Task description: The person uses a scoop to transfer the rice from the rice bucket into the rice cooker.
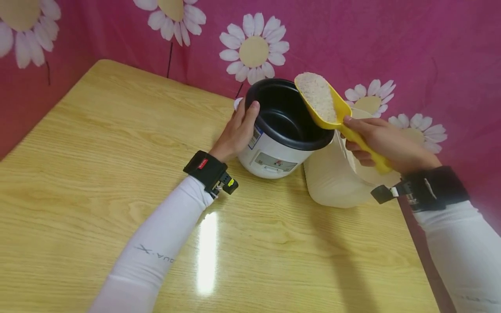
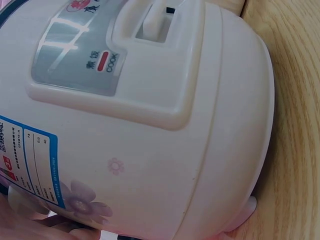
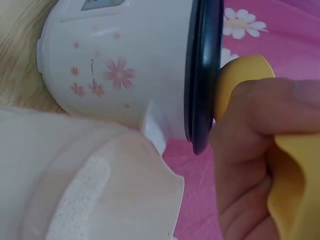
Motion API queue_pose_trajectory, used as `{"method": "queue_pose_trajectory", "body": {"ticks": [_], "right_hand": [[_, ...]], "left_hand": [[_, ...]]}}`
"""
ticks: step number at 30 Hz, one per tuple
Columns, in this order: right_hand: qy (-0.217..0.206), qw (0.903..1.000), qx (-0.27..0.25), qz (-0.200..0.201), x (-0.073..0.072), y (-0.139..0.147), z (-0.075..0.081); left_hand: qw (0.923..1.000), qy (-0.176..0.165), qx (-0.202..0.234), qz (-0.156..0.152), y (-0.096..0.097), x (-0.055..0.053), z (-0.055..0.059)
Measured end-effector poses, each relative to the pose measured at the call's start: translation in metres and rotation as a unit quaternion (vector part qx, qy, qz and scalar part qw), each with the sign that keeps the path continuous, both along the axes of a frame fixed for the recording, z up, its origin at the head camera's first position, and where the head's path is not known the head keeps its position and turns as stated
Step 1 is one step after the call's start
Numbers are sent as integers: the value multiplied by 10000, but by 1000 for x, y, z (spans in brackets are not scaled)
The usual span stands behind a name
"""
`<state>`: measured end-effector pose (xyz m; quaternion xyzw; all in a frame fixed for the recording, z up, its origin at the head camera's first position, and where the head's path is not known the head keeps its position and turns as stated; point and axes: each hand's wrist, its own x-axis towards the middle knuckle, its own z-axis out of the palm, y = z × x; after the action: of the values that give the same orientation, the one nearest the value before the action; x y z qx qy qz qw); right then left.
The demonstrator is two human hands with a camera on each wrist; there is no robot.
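Note:
A white rice cooker [image 1: 250, 158] with a black inner pot [image 1: 289, 124] stands lidless on the table. My left hand [image 1: 236, 132] holds its left side, thumb at the dark rim. The left wrist view shows the cooker's front panel [image 2: 75, 60] and label close up. In my right hand [image 1: 391, 141] is the handle of a yellow scoop [image 1: 344, 106], its fingers curled round it. Pale rice [image 1: 318, 96] fills the scoop, which is held over the pot's right rim. The pot's visible inside is dark and bare.
Right of the cooker stands a tall cream container [image 1: 332, 187]; the right wrist view shows white grains [image 3: 80, 205] inside it. Both stand on a wooden table [image 1: 117, 143]. A pink flowered cloth [image 1: 321, 39] hangs behind the table.

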<state>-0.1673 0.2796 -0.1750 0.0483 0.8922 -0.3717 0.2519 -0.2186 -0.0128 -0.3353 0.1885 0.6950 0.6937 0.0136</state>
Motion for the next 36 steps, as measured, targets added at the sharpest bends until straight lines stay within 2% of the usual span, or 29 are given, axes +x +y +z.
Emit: {"method": "queue_pose_trajectory", "body": {"ticks": [4,12,21,26,36], "right_hand": [[-19,10000,32,31,-5,-10,-3],[177,9970,653,386,-7,-17,-3],[526,9875,1260,787,-9,-23,-7],[747,9835,1435,808,-11,-22,-7],[1504,9549,2374,954,-13,-24,-5]], "left_hand": [[10000,-53,3,26,0,1,0],[10000,-96,-15,6,0,0,2],[9999,-119,-57,106,1,0,2],[9997,-179,-132,99,0,0,2],[9997,-140,-166,129,-1,0,2]]}}
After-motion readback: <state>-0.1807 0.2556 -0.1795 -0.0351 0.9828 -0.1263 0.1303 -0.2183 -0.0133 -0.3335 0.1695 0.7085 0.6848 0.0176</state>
